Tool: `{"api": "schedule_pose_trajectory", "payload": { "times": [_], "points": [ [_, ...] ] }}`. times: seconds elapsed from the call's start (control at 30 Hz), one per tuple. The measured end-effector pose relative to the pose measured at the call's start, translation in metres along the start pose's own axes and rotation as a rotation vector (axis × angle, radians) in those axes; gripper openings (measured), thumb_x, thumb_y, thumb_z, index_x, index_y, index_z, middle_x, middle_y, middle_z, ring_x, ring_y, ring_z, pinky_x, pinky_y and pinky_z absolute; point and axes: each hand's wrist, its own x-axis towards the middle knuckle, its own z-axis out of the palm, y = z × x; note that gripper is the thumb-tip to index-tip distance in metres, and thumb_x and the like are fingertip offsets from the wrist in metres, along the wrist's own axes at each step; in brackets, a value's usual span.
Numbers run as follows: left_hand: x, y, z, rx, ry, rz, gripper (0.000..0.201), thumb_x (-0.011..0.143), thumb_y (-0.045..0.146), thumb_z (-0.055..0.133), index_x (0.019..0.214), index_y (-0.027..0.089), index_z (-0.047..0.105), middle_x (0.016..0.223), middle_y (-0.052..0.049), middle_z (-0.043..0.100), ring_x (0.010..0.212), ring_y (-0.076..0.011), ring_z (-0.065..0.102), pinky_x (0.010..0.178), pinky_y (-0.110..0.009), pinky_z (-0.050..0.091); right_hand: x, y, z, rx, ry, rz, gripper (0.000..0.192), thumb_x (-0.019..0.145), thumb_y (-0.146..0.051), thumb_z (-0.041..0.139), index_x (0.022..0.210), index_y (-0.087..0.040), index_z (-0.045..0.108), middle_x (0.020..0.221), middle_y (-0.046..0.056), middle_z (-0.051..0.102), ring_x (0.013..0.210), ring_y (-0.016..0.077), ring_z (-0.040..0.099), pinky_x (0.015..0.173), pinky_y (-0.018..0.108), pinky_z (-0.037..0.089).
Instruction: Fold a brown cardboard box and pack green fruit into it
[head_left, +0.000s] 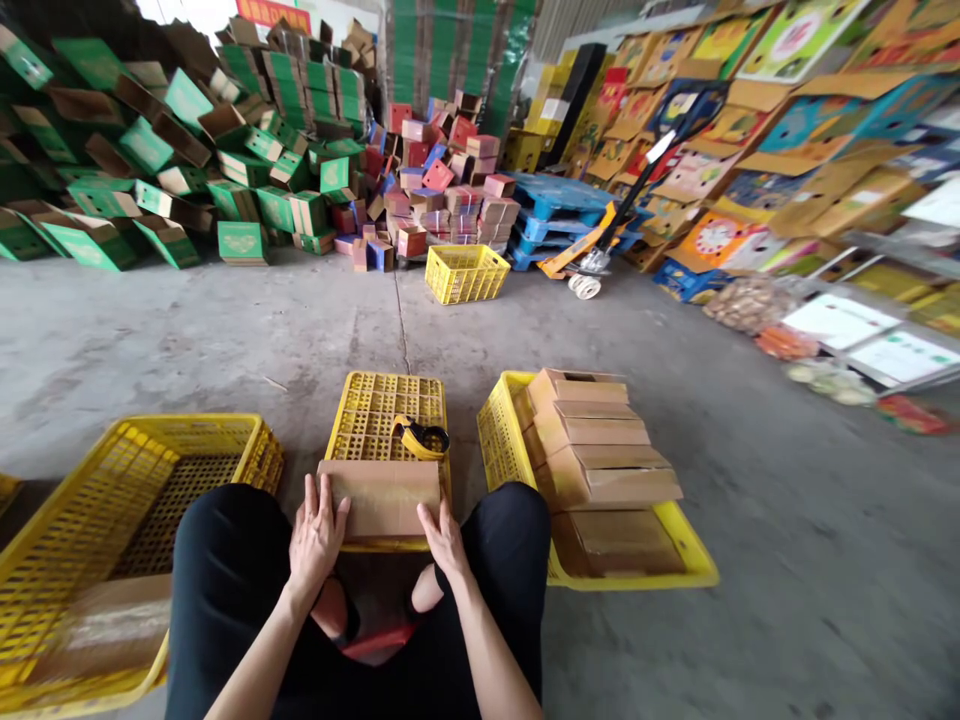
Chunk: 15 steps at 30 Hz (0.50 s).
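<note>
You are bracing a small cardboard box point(381, 497) on the overturned yellow crate point(390, 405), its long axis running left-right between your hands: left hand point(317, 533) flat on one end, right hand point(444, 538) on the other, equally near.

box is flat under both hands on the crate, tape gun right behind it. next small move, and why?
Probably the right hand reaches for the tape dispenser: both hands lie flat on the cardboard box, left hand pinning it on the upturned yellow crate, and the dispenser sits just beyond.
</note>
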Motion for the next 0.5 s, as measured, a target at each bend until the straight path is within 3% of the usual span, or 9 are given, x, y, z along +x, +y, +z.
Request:
{"api": "schedule_pose_trajectory", "payload": {
  "times": [0.1, 0.23, 0.5],
  "points": [
    [0.003, -0.001, -0.001, 0.030, -0.025, -0.003, 0.062, 0.110, 0.043, 0.036, 0.164, 0.013, 0.045, 0.163, -0.023, 0.050, 0.158, -0.0438, 0.038, 0.112, -0.059, 0.051, 0.003, -0.001, 0.001, 0.013, 0.020, -0.006, 0.085, 0.102, -0.072, 0.041, 0.157, -0.008, 0.054, 0.152, 0.022, 0.063, 0.143, 0.0351, 0.060, 0.120, 0.048, 0.050],
    [0.005, 0.002, -0.001, 0.079, -0.046, -0.022, 0.065, 0.109, 0.046, 0.038, 0.165, 0.013, 0.042, 0.161, -0.023, 0.052, 0.152, -0.0433, 0.047, 0.110, -0.058, 0.053, 0.000, -0.004, 0.006, -0.034, 0.131, -0.145, 0.072, 0.109, -0.062, 0.037, 0.164, -0.017, 0.046, 0.157, 0.014, 0.060, 0.147, 0.0287, 0.057, 0.119, 0.043, 0.051],
    [0.003, 0.002, 0.004, 0.119, -0.037, -0.045, 0.076, 0.107, 0.055, 0.044, 0.168, 0.011, 0.037, 0.164, -0.028, 0.046, 0.143, -0.0469, 0.055, 0.106, -0.059, 0.055, -0.010, -0.010, 0.009, -0.321, 0.270, -0.374, 0.069, 0.114, -0.055, 0.030, 0.162, -0.008, 0.048, 0.158, 0.021, 0.057, 0.140, 0.0313, 0.064, 0.113, 0.040, 0.057]
  ]
}}
